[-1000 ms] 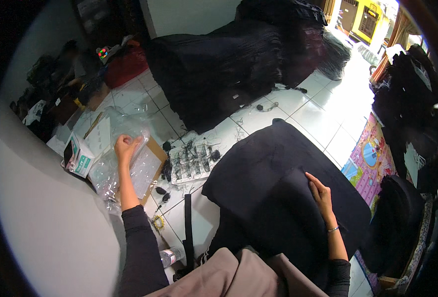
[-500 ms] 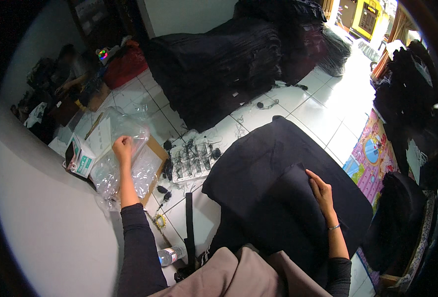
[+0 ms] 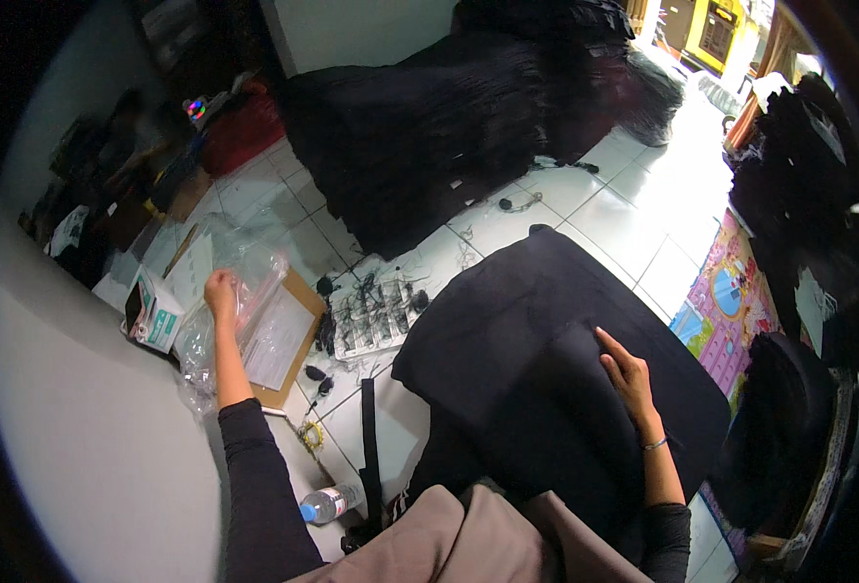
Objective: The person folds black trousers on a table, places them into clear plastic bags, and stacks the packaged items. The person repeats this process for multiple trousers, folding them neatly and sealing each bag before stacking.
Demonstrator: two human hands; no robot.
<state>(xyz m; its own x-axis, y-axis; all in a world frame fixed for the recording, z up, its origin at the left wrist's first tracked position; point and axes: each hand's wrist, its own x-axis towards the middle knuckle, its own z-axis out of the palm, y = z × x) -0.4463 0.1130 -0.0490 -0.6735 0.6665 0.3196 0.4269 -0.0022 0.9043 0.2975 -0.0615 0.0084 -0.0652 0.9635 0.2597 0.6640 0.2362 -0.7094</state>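
Note:
My left hand (image 3: pixel 220 294) is closed, its fingers gathered on a clear plastic bag (image 3: pixel 196 340) at the left. Beneath the plastic, a brown cardboard sheet (image 3: pixel 303 290) with a pale paper on it shows more fully. A large black cloth (image 3: pixel 507 340) lies spread over my lap and the floor in front of me. On its right part rests my right hand (image 3: pixel 627 377), index finger stretched out and the others slightly bent, holding nothing that I can see.
A white tray (image 3: pixel 376 325) strewn with black threads sits between the cardboard and cloth. Near it stand a box (image 3: pixel 153 321) and a water bottle (image 3: pixel 332 504). A big black fabric pile (image 3: pixel 420 136) lies beyond; a colourful mat (image 3: pixel 730 291) is at the right.
My left hand has moved a little left, and the plastic has shifted with it, uncovering more of the cardboard. My right hand stays on the cloth, its index finger now more extended.

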